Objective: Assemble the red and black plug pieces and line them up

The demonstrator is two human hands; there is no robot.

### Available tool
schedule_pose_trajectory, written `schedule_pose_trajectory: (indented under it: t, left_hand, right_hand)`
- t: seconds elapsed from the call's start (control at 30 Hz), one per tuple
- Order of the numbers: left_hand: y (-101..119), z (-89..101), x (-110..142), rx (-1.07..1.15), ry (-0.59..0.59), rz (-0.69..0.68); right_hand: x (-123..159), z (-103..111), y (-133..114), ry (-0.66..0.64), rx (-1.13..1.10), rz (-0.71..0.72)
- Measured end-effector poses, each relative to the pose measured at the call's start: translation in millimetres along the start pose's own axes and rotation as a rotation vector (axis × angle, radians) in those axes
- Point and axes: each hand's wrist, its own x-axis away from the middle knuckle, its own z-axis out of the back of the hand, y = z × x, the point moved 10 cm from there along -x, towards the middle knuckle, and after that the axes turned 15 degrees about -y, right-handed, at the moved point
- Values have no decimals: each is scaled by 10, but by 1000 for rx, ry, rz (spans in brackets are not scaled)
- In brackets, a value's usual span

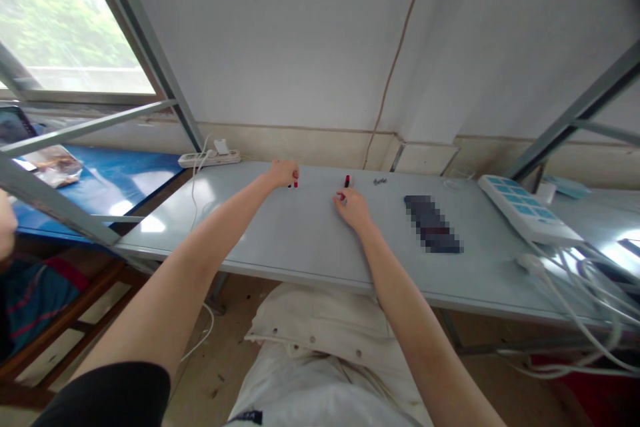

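A small red-and-black piece (347, 181) was on the tabletop (300, 240), just beyond the right hand (353, 208), its red end pointing toward the wall. The right thumb and forefinger curved toward each other with a red bit (342, 197) showing between them; whether they were clamped on it, I could not tell. To the left, a small red item (295, 183) showed at the edge of the left hand (284, 173), with a tiny dark spot beside it. That hand's fingers were curled, and their grip was too small to make out.

Right of the right hand lay a little cluster of dark bits (380, 181), and nearer the person a dark, pixelated rectangular object (433, 223). A white power strip (210, 159) with a plug in it lay at the far left corner; a larger white unit with blue panels (530, 210) was toward the right end, near looping pale cables (607, 320). Beyond the tabletop rose a pale wall (300, 47) with a brown cord (400, 47) running down it. To the left were a blue table (133, 177) and a window (65, 27).
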Motion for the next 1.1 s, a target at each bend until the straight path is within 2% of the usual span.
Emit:
schedule_pose_trajectory:
  t: [1.1]
  left_hand:
    - [-81, -47, -9, -2, -11, 12]
  right_hand:
    - [-3, -7, 6, -21, 16, -16]
